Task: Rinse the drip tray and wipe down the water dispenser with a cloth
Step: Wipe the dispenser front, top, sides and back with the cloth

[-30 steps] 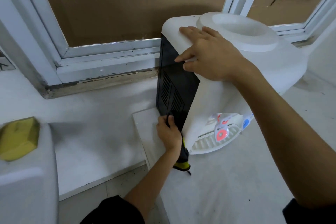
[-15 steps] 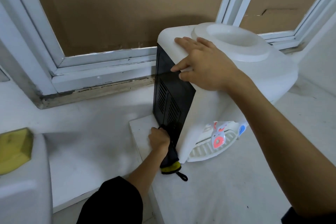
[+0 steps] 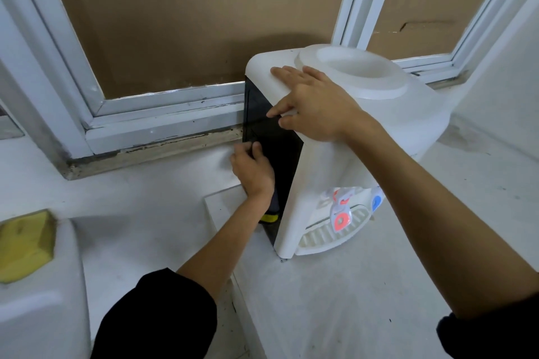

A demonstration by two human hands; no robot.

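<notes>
Wiping the dispenser's black back panel; tray already seated

Water dispenser [image 3: 344, 137] stands on the white ledge by the window, turned back-panel outward. Right hand [image 3: 312, 105] lies flat and spread on its top corner, steadying. Left hand [image 3: 253, 169] presses a dark cloth [image 3: 269, 210], yellow-edged, against the panel. Drip tray [image 3: 329, 234] sits under the taps, likely rinsed. Other faces probably remain.
</notes>
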